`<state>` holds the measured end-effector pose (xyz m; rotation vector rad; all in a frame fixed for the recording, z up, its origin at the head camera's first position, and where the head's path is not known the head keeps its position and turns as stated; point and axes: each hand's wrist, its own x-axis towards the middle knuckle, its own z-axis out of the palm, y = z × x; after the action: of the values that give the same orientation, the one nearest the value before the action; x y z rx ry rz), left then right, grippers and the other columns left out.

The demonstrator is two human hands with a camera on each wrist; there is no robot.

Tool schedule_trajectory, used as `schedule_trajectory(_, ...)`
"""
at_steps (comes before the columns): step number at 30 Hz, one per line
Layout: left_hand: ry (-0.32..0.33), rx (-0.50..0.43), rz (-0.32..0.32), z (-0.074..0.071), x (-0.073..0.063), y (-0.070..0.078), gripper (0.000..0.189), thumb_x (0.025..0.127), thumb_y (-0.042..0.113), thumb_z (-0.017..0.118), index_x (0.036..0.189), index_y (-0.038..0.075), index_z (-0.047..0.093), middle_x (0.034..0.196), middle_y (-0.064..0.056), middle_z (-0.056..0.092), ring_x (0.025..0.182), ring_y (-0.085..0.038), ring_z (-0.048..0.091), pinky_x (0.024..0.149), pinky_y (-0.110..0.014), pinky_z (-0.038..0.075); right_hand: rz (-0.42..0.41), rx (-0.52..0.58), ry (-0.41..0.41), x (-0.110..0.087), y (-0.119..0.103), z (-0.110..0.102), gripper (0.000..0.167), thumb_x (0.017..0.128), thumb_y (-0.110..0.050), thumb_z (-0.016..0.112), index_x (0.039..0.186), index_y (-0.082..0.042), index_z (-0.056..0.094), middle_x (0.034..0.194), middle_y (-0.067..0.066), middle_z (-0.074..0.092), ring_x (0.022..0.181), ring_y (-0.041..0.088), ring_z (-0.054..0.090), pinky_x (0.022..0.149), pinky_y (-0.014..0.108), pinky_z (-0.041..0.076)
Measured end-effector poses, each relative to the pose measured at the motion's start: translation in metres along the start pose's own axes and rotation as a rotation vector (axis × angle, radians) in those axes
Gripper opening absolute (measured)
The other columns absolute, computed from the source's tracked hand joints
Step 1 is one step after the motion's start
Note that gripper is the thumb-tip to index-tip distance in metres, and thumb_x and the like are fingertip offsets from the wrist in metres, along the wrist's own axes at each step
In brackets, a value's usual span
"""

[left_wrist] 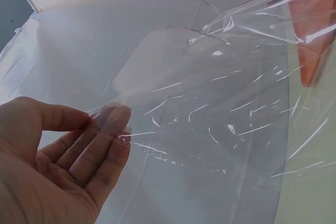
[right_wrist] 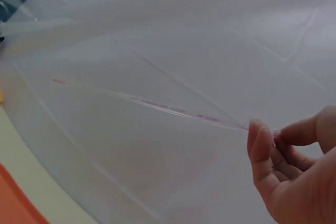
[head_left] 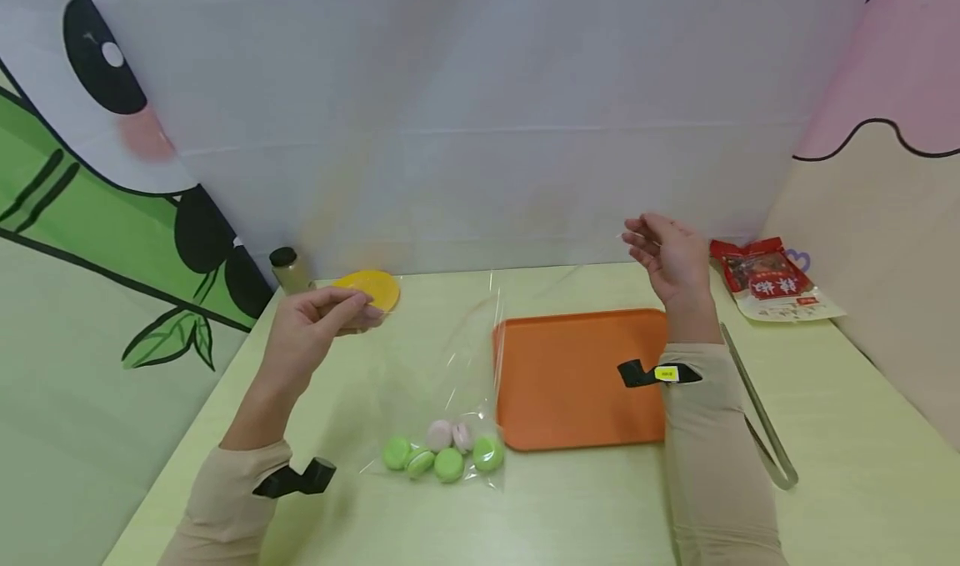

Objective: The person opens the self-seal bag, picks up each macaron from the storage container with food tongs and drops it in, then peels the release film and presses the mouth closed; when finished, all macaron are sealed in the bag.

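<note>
A clear plastic bag [head_left: 468, 374] hangs over the table, with green macarons [head_left: 449, 465] and pale pink macarons [head_left: 439, 435] gathered at its bottom. My left hand [head_left: 303, 333] pinches the bag's upper left edge between thumb and fingers; the left wrist view shows the crinkled film [left_wrist: 236, 103] spreading away from that grip. Raised higher at the right, my right hand [head_left: 671, 257] pinches the end of a thin clear strip [right_wrist: 178, 111] with reddish print. The strip runs leftward from those fingertips in the right wrist view.
An orange tray [head_left: 581, 383] lies right of the bag. Metal tongs [head_left: 761, 416] are beside my right forearm, and a red and white snack packet [head_left: 776, 281] lies at the back right. At the back left are a dark-capped bottle [head_left: 292, 270] and a yellow disc [head_left: 375, 285].
</note>
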<state>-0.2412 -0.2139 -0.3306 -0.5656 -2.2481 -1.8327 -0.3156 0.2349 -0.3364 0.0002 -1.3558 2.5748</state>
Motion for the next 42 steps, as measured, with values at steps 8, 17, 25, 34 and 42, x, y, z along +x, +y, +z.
schedule_trajectory(8, -0.003, -0.005, -0.005, 0.000, -0.002, -0.001, 0.021, 0.099, 0.015, 0.065, 0.106, -0.004, 0.071, 0.092, -0.006, 0.077, 0.084, -0.020, 0.075, 0.080, -0.028, 0.058, 0.335, -0.485, -0.090, 0.024, 0.048, -0.032, 0.044, 0.103, -0.032, 0.057, 0.131, 0.003, 0.053, 0.100, 0.005, 0.069, 0.084, 0.014, 0.070, 0.077, 0.022, 0.057)
schedule_trajectory(17, -0.002, -0.006, -0.002, 0.001, -0.001, 0.001, 0.022, 0.099, 0.014, 0.064, 0.106, -0.006, 0.070, 0.091, -0.004, 0.077, 0.083, -0.017, 0.075, 0.080, -0.027, 0.058, 0.488, -0.968, -0.383, 0.030, 0.064, -0.068, 0.056, 0.104, -0.033, 0.056, 0.133, 0.014, 0.052, 0.106, 0.018, 0.071, 0.090, 0.023, 0.072, 0.084, 0.034, 0.058)
schedule_trajectory(25, -0.004, -0.020, 0.011, 0.002, -0.001, 0.001, 0.027, 0.099, 0.012, 0.064, 0.108, -0.014, 0.067, 0.091, -0.004, 0.077, 0.082, -0.016, 0.074, 0.078, -0.027, 0.058, 0.382, -1.235, -0.482, 0.012, 0.025, -0.059, 0.052, 0.104, -0.034, 0.054, 0.134, 0.008, 0.058, 0.123, 0.027, 0.065, 0.085, 0.033, 0.073, 0.079, 0.040, 0.060)
schedule_trajectory(34, -0.012, -0.019, 0.018, 0.002, -0.004, 0.002, 0.022, 0.100, 0.012, 0.063, 0.106, -0.008, 0.070, 0.091, -0.006, 0.076, 0.082, -0.019, 0.074, 0.078, -0.028, 0.059, -0.009, -1.019, -0.641, -0.005, 0.006, 0.007, 0.044, 0.100, -0.032, 0.064, 0.132, -0.001, 0.064, 0.118, 0.015, 0.070, 0.099, 0.030, 0.071, 0.084, 0.043, 0.058)
schedule_trajectory(42, -0.011, -0.005, 0.038, 0.001, -0.003, 0.002, 0.021, 0.100, 0.012, 0.063, 0.106, -0.007, 0.070, 0.091, -0.007, 0.076, 0.081, -0.020, 0.073, 0.077, -0.030, 0.059, 0.144, -0.827, -0.871, -0.023, 0.064, 0.065, 0.040, 0.093, -0.027, 0.074, 0.123, -0.001, 0.070, 0.121, 0.016, 0.069, 0.107, 0.034, 0.067, 0.093, 0.045, 0.054)
